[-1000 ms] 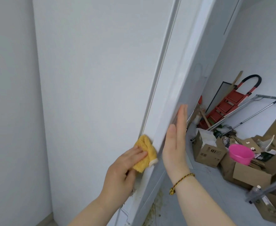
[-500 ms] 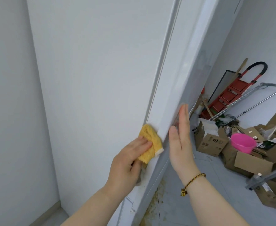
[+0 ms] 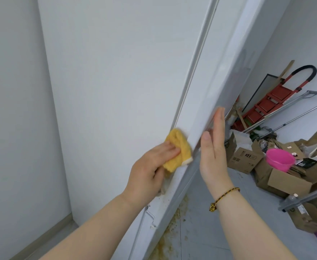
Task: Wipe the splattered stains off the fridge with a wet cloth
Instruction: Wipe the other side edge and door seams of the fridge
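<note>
Left grip [image 3: 148, 169], a bare hand, is clamped on the yellow cloth [image 3: 180, 139], fingers over the top and thumb underneath, and presses it against the fridge [image 3: 116, 81]. The cloth sits where the white side panel meets the edge of the door [image 3: 221, 68]. Right grip [image 3: 213, 147] holds nothing: its fingers are straight and together, laid flat along the front corner of that door, just beside the cloth with the door edge between them. Small brown specks dot the fridge's lower edge [image 3: 163, 197] below the left hand. A grey wall [image 3: 13, 109] stands to the left. On the floor [image 3: 210, 226] at the fridge's foot spreads a yellow-brown splatter [image 3: 172, 233]. Further right lie open cardboard boxes [image 3: 242, 156], with a red step ladder [image 3: 274, 102] leaning on the far wall behind them. A pink basin [image 3: 279, 162] rests among the boxes. A braided bracelet [image 3: 223, 196] circles the right wrist.
</note>
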